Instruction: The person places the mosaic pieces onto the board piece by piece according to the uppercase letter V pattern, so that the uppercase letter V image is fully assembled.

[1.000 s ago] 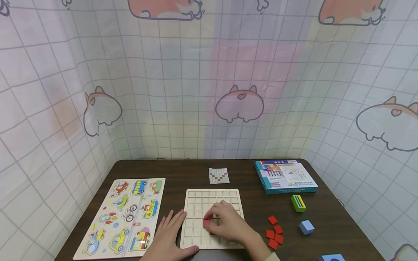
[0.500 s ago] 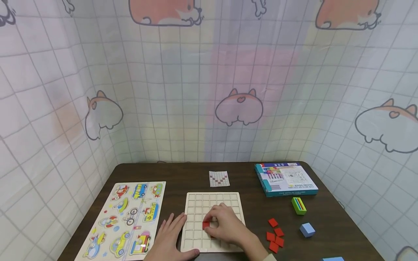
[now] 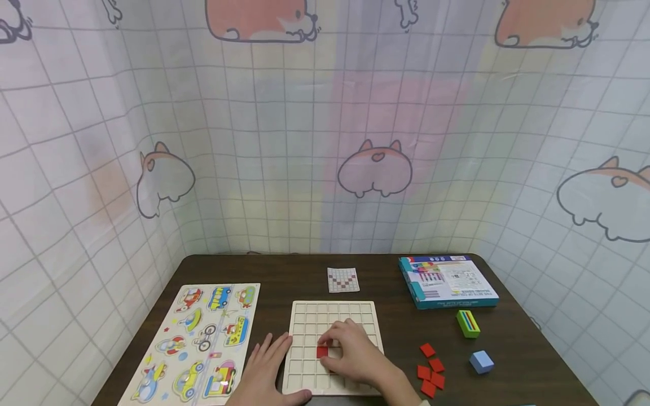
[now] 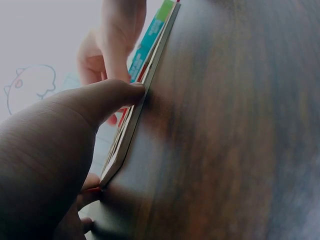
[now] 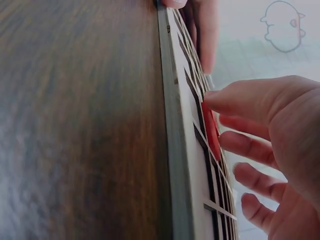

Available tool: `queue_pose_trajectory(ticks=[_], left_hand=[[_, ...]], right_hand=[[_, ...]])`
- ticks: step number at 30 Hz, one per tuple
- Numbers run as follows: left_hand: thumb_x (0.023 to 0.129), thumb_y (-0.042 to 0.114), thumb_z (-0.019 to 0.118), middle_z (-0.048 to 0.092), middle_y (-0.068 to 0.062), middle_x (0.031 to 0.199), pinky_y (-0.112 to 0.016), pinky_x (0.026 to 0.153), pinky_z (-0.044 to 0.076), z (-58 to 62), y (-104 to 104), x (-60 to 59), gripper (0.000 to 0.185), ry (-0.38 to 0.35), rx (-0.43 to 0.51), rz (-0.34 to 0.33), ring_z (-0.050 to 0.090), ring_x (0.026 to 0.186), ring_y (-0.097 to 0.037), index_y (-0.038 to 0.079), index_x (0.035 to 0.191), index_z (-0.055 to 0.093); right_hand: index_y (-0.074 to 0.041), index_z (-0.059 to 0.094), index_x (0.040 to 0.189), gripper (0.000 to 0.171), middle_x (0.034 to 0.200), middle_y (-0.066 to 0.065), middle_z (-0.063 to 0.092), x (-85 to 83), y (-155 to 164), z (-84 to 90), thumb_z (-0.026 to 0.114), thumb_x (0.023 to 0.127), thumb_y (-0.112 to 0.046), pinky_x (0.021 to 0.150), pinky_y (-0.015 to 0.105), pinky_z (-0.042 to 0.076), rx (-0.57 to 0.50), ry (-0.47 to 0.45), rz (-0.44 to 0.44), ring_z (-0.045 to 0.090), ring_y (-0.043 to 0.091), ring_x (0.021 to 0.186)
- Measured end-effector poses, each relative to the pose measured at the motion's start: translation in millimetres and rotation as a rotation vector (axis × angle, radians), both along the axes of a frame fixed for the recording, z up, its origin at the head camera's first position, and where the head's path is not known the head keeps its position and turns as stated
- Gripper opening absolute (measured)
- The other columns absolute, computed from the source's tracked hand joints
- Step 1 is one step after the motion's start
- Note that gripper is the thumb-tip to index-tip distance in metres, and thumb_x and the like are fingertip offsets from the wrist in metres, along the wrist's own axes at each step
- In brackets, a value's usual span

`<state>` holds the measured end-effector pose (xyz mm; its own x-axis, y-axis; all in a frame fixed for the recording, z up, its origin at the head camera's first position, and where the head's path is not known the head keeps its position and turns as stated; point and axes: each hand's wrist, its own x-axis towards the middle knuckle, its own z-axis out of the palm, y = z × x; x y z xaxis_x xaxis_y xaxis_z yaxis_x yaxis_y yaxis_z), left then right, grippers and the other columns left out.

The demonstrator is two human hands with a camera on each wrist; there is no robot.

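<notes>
A pale wooden grid board (image 3: 335, 313) lies on the dark table (image 3: 284, 270). My right hand (image 3: 355, 355) hovers over the board's middle, one fingertip (image 5: 212, 96) pressing a red square tile (image 3: 322, 352) that sits in a cell. The tile (image 5: 211, 131) looks slightly raised in the right wrist view. A sliver of another red tile (image 3: 332, 371) shows under that hand. My left hand (image 3: 269, 366) lies flat on the table at the board's left side. Its thumb (image 4: 115, 95) presses the board's edge (image 4: 150, 75).
A vehicle peg puzzle (image 3: 198, 338) lies at the left. A red-and-white pattern card (image 3: 343, 279) sits behind the board. On the right are a teal box (image 3: 447, 280), a green striped block (image 3: 468, 323), a blue cube (image 3: 481, 361) and several loose red tiles (image 3: 430, 372).
The red tile under my right fingers has settled flatter into its cell. My left hand has stayed at the board's left edge. The view has shifted slightly.
</notes>
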<state>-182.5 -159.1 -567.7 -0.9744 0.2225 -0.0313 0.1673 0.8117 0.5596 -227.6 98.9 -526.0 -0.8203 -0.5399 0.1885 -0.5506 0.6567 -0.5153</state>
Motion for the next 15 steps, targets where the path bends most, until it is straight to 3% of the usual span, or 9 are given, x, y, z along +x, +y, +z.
queue_pose_trajectory(ticks=[2, 5, 7, 9, 15], left_hand=[[0.073, 0.091, 0.08, 0.046, -0.009, 0.176, -0.074, 0.137, 0.019, 0.2, 0.5, 0.5, 0.128, 0.002, 0.005, -0.004, 0.027, 0.169, -0.05, 0.014, 0.17, 0.045], [0.074, 0.088, 0.081, 0.046, -0.01, 0.176, -0.074, 0.137, 0.019, 0.4, 0.8, 1.1, 0.127, 0.01, 0.014, -0.012, 0.027, 0.169, -0.051, 0.013, 0.17, 0.045], [0.074, 0.087, 0.081, 0.047, -0.01, 0.176, -0.075, 0.137, 0.019, 0.2, 0.9, 1.3, 0.127, 0.012, 0.019, -0.015, 0.027, 0.169, -0.051, 0.013, 0.17, 0.045], [0.074, 0.088, 0.081, 0.047, -0.01, 0.176, -0.074, 0.137, 0.019, 0.1, 1.0, 1.4, 0.127, 0.009, 0.017, -0.013, 0.027, 0.169, -0.051, 0.013, 0.17, 0.045], [0.073, 0.091, 0.079, 0.046, -0.008, 0.176, -0.073, 0.138, 0.018, 0.0, -0.2, 0.9, 0.128, -0.002, 0.003, 0.009, 0.026, 0.169, -0.05, 0.015, 0.171, 0.045]], right_hand=[[-0.024, 0.082, 0.116, 0.025, 0.108, -0.014, 0.073, 1.0, 2.1, 0.9, 0.087, 0.093, -0.031, 0.106, 0.047, 0.054, 0.0, 0.006, 0.005, 0.055, 0.006, 0.099], [-0.022, 0.082, 0.117, 0.025, 0.11, -0.012, 0.074, 2.8, 6.6, 3.1, 0.086, 0.093, -0.029, 0.105, 0.042, 0.056, -0.003, 0.025, 0.013, 0.059, 0.008, 0.1], [-0.023, 0.082, 0.117, 0.024, 0.111, -0.013, 0.075, 4.0, 11.0, 4.4, 0.086, 0.093, -0.029, 0.095, 0.036, 0.056, -0.01, 0.024, 0.008, 0.059, 0.009, 0.102], [-0.024, 0.082, 0.117, 0.024, 0.113, -0.013, 0.075, 5.6, 16.7, 6.0, 0.086, 0.094, -0.03, 0.094, 0.034, 0.057, -0.015, 0.021, -0.001, 0.06, 0.01, 0.104], [-0.026, 0.082, 0.119, 0.022, 0.118, -0.013, 0.075, 8.6, 39.6, 9.3, 0.085, 0.098, -0.033, 0.097, 0.04, 0.058, -0.013, -0.001, -0.049, 0.062, 0.014, 0.11]])
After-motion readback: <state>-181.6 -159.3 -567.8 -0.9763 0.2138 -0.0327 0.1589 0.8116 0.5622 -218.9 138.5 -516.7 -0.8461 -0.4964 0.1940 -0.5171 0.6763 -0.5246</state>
